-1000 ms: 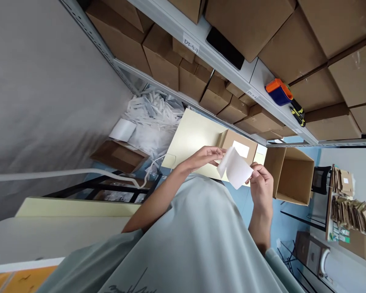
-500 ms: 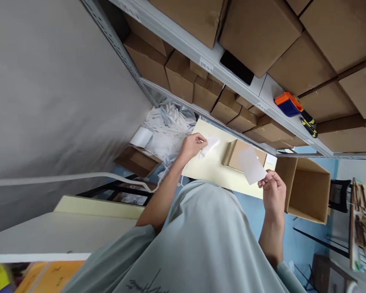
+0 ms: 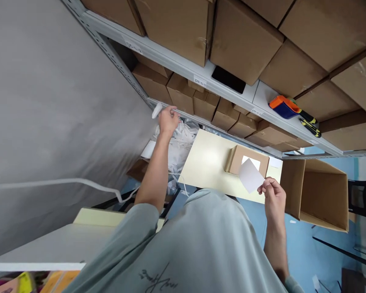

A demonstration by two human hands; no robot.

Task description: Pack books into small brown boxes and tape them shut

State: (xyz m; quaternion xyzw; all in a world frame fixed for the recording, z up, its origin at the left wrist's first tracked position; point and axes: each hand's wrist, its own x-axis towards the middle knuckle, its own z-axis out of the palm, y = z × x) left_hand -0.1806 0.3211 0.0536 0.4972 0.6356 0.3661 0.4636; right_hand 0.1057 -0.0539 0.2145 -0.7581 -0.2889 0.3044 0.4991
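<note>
My right hand (image 3: 273,195) pinches a corner of a white square paper label (image 3: 250,176). The label overlaps the near edge of a small cardboard box (image 3: 234,159), which lies on a cream tabletop (image 3: 204,158). On the box's top there is a white label (image 3: 252,161), partly hidden by the one I hold. My left hand (image 3: 168,120) is raised over a heap of white paper strips (image 3: 178,150), fingers apart. A crumpled white strip (image 3: 156,110) hangs just left of that hand, seemingly in the air.
Shelves packed with cardboard boxes (image 3: 240,36) run along the far side. A black phone-like slab (image 3: 228,79), an orange-and-blue tape dispenser (image 3: 283,107) and a yellow-black cutter (image 3: 310,127) lie on the shelf edge. A large open carton (image 3: 323,195) stands right.
My left hand has moved left and up from the tabletop to the paper heap, and the crumpled strip has left its fingers. My right hand still holds the label, showing more of the box.
</note>
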